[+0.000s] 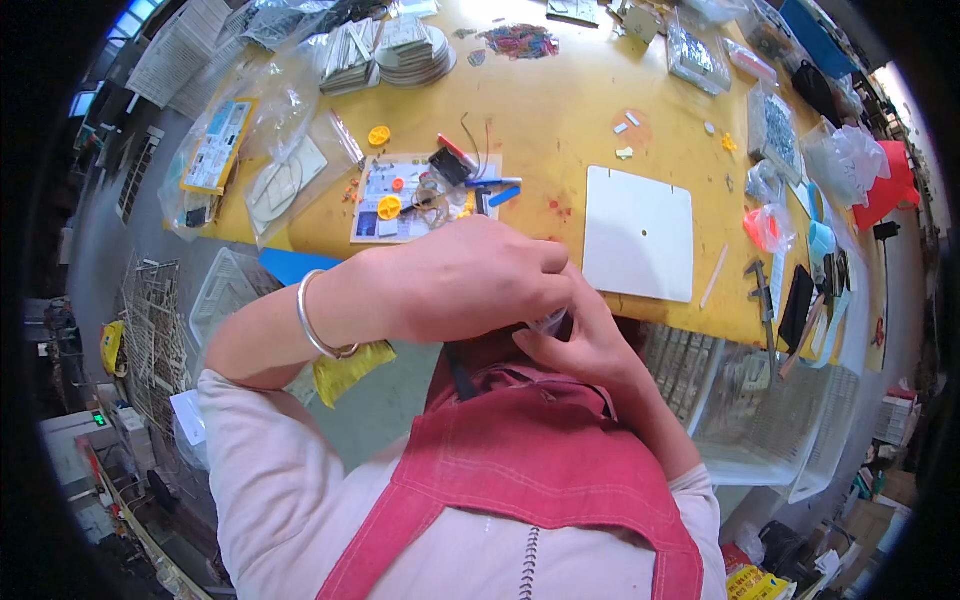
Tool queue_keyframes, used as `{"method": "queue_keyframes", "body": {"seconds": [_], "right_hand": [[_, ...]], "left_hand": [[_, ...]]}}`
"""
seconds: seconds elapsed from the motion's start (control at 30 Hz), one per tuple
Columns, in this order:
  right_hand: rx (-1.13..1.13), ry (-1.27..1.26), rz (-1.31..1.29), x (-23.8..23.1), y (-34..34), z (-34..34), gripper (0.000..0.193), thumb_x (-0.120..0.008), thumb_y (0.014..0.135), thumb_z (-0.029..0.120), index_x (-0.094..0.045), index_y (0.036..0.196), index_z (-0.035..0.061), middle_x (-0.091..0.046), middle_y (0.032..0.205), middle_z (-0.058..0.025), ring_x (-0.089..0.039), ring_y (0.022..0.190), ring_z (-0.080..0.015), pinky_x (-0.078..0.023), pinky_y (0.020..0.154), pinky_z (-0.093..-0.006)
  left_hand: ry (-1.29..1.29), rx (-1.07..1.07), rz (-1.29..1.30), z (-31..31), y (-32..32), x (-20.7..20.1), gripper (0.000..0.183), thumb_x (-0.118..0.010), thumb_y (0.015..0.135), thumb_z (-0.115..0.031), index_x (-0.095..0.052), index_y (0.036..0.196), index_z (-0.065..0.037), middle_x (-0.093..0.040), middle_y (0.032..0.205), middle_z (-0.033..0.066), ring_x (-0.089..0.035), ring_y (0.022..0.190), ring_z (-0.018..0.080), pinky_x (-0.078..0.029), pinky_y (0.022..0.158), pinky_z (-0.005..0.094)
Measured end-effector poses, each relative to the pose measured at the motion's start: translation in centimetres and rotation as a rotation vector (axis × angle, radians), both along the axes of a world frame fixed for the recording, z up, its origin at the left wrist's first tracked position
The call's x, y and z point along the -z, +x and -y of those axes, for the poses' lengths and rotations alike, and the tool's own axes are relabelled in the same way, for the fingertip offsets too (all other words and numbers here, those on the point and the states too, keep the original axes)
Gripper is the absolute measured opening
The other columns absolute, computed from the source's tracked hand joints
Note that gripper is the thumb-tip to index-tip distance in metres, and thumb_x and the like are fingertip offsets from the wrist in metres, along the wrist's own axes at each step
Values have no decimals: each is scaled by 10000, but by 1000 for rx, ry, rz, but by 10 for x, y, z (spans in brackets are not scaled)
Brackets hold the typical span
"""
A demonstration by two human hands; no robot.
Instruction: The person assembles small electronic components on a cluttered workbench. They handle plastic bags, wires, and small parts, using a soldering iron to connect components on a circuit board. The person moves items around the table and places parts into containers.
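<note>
My left hand (475, 272), with a silver bangle (312, 318) on its wrist, is closed and reaches across in front of my chest. It meets my right hand (592, 338) just off the table's near edge. Between the two hands shows a bit of something small, clear and shiny (548, 322); the fingers cover most of it, so I cannot make out its kind. My right thumb and fingers curl around it from the other side. Beyond my left hand lies a printed sheet (372, 215) with a black component (450, 165), wires and yellow wheels (388, 207) on it.
A white square board (638, 235) lies on the yellow table (560, 110) at right. Calipers (762, 300) and tools lie farther right. Stacked white pieces (415, 55) and colourful paper clips (522, 41) sit at the back. White plastic crates (745, 440) stand below the table.
</note>
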State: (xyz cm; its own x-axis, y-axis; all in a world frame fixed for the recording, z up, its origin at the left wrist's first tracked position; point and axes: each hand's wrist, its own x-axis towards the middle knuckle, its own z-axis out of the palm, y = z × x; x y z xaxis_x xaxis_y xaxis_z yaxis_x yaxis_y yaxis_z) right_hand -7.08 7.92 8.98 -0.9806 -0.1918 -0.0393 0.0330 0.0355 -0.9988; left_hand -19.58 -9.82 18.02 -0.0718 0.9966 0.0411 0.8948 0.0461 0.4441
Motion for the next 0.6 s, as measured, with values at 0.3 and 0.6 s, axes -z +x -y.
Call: {"method": "queue_keyframes", "body": {"seconds": [0.3, 0.6], "right_hand": [[21, -54, 73, 2, 1, -10, 595, -765, 849, 74, -495, 1377, 34, -570, 1039, -32, -544, 970, -114, -452, 887, -274], [54, -64, 96, 12, 1, -11, 594, -781, 843, 120, -503, 1361, 36, -550, 1014, -43, -542, 957, -133, -455, 863, -282]], "left_hand": [[138, -659, 42, 36, -139, 48, 96, -744, 898, -55, -742, 994, -61, -735, 965, 121, -723, 889, 316, -584, 776, 394], [-79, -598, -141, 40, -192, 127, 145, -782, 813, -21, -695, 912, -82, -668, 982, 94, -695, 930, 322, -568, 792, 425]]}}
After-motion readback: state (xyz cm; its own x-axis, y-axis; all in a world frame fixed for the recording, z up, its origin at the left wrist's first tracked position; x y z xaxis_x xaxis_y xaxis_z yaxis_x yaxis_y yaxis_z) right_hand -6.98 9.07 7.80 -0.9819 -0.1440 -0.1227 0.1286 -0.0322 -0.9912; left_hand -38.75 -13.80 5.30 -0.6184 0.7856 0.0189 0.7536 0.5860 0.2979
